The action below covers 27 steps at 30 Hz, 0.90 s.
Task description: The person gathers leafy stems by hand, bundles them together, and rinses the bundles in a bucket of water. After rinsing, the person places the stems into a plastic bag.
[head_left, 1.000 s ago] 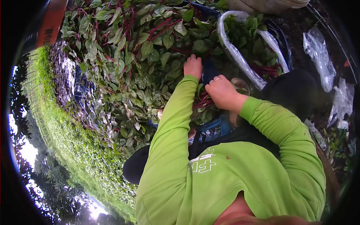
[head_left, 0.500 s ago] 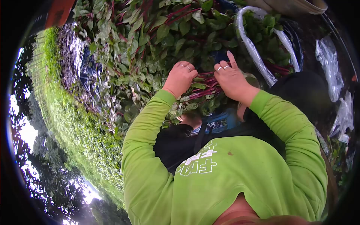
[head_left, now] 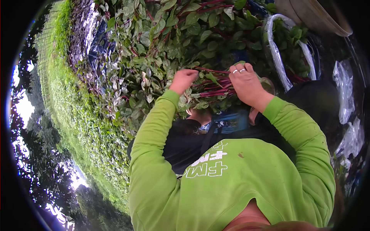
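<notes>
Red-stemmed leafy greens (head_left: 217, 87) lie in a bunch between my hands, their leaves towards the left and stems towards the right. My right hand (head_left: 248, 85), with rings on two fingers, is closed around the stem ends. My left hand (head_left: 184, 81) is at the leafy side, its fingers curled together; whatever they pinch is hidden among the leaves. One long red stem (head_left: 214, 71) stretches from near the left fingertips to my right hand. Below the bunch, my bare feet (head_left: 201, 116) show in part.
A large heap of the same greens (head_left: 165, 42) spreads ahead and to the left. At right, more greens sit inside a loop of clear plastic (head_left: 274, 50). A pale bucket (head_left: 314, 13) stands at upper right, with crumpled plastic bags (head_left: 343, 90) below it. Green vegetation (head_left: 81, 119) borders the left.
My left hand has moved slightly away from my right, and its rings have turned out of sight. My right index finger, raised before, is now folded down. The whole view has shifted.
</notes>
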{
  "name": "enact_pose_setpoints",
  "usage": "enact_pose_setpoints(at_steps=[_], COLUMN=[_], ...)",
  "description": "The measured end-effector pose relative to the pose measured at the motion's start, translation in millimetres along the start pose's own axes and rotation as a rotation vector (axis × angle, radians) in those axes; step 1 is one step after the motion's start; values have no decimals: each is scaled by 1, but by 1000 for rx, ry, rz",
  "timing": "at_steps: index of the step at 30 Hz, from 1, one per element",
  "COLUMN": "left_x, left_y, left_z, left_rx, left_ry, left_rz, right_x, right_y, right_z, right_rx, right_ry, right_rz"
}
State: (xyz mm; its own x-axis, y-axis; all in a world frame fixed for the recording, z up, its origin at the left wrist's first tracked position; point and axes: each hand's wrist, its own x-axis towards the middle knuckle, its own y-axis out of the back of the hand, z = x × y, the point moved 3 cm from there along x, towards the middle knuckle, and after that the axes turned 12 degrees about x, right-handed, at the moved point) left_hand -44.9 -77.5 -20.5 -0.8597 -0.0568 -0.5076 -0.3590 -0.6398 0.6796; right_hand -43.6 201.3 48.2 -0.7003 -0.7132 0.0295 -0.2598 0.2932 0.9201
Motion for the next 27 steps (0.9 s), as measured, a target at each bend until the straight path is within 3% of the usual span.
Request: enact_pose_setpoints(at_steps=[4, 5, 8, 9, 18, 21, 27], left_x=[21, 27, 19, 20, 13, 2, -9], left_y=[-40, -37, -30, -27, -22, -9, -2], left_z=[-14, -19, -7, -10, 4, 18, 12], left_rx=[-775, -837, -1005, -1050, -1221, -1179, -732], left_ry=[196, 236, 266, 198, -6, -100, -145], left_rz=[-212, -355, -195, -263, -6, -102, 31], right_x=[1, 1, 0, 0, 1, 3, 11], right_y=[1, 0, 0, 0, 0, -1, 0], right_z=[-4, -4, -5, -5, -9, -11, -12], right_rx=[19, 25, 28, 26, 41, 67, 59], right_ry=[7, 10, 12, 12, 30, 4, -23], right_rz=[-10, -6, -26, -38, -7, -46, -22])
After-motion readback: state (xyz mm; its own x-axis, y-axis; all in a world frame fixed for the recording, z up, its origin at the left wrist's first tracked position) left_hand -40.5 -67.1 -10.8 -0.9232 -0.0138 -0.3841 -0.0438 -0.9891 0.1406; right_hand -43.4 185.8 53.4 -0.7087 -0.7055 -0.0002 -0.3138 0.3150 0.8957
